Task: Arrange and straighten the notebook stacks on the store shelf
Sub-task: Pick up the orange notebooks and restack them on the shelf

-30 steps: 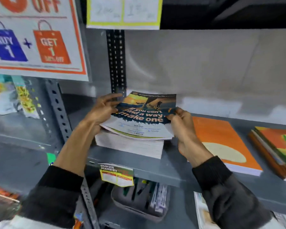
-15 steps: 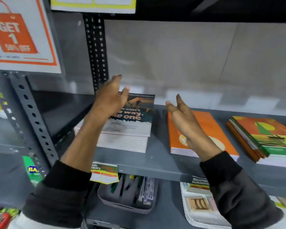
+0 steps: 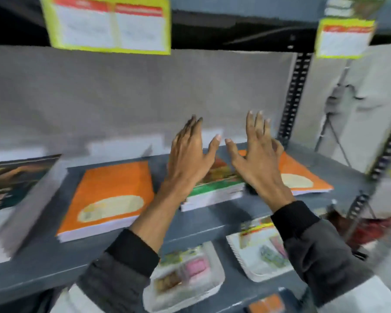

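Four notebook stacks lie on the grey shelf [image 3: 43, 263]. A tall stack with a dark printed cover [image 3: 11, 181] is at the far left. To its right is an orange-covered stack [image 3: 113, 190]. A green and orange stack [image 3: 217, 188] sits in the middle, and another orange stack [image 3: 303, 175] lies at the right. My left hand [image 3: 190, 154] and my right hand [image 3: 255, 152] hover open above the middle stack, fingers spread, holding nothing. They hide most of its cover.
Yellow-edged price cards [image 3: 108, 26] [image 3: 343, 39] hang from the shelf above. White trays of small goods [image 3: 185, 279] [image 3: 264, 251] sit on the lower shelf. A perforated upright [image 3: 294, 93] stands at the right, with a grey back wall behind.
Both hands let go of the dark-covered notebook on the left stack and moved right, past the orange stack, to above the green and orange stack. The view swung right with them.
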`<state>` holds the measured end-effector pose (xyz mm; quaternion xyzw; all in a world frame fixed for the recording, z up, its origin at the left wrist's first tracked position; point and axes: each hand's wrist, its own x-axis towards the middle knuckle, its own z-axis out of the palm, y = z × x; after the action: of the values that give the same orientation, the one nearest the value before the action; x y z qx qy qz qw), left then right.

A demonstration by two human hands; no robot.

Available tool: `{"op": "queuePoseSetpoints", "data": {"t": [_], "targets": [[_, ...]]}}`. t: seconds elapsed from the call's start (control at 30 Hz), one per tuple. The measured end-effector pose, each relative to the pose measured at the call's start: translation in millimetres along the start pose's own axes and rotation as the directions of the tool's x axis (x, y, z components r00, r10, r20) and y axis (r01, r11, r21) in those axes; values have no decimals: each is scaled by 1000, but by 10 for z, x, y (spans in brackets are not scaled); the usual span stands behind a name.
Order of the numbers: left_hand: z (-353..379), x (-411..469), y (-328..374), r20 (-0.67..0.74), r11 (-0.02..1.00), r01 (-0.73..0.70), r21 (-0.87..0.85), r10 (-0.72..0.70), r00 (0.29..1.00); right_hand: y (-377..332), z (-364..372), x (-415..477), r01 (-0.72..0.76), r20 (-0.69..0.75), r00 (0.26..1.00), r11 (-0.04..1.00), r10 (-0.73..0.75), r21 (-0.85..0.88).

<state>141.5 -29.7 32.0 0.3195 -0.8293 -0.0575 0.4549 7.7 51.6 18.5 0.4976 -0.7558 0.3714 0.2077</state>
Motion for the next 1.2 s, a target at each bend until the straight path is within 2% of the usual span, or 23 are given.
{"op": "queuePoseSetpoints", "data": {"t": [0.17,0.3,0.4,0.5,0.73,0.93,1.0,1.1,1.17,1.2], "targets": [[916,53,728,260,997,71,-17,-64,963,1087,-285,44,-186,40,982,982,187,-5],[1420,-26,1052,392,961,102,257,-200,898,1762,-308,-12,-323,211,917,941,338,-102],[1565,-99,1068,435,905,88,417,-284,855,1957,-198,-60,-362,336,864,927,374,-100],[1629,-113,1055,417,911,88,402,-268,869,2039,-84,-75,-395,311,874,919,372,11],[1657,-112,986,331,917,352,188,-396,856,2098,-53,-69,-415,301,876,906,376,77],[1679,-139,1037,235,918,396,16,-388,891,2114,-75,-131,-438,280,878,888,389,140],[1676,-147,1054,164,921,364,-136,-341,925,2121,-96,-159,-460,282,872,866,400,197],[1600,-129,1093,102,840,333,-428,-321,942,2094,-174,-182,-490,296,862,827,412,276],[1487,-106,1108,121,728,317,-607,-310,943,2032,-250,-201,-480,275,870,831,410,282],[1413,-104,1110,120,642,303,-705,-313,942,1998,-297,-214,-464,241,881,845,407,267]]}}
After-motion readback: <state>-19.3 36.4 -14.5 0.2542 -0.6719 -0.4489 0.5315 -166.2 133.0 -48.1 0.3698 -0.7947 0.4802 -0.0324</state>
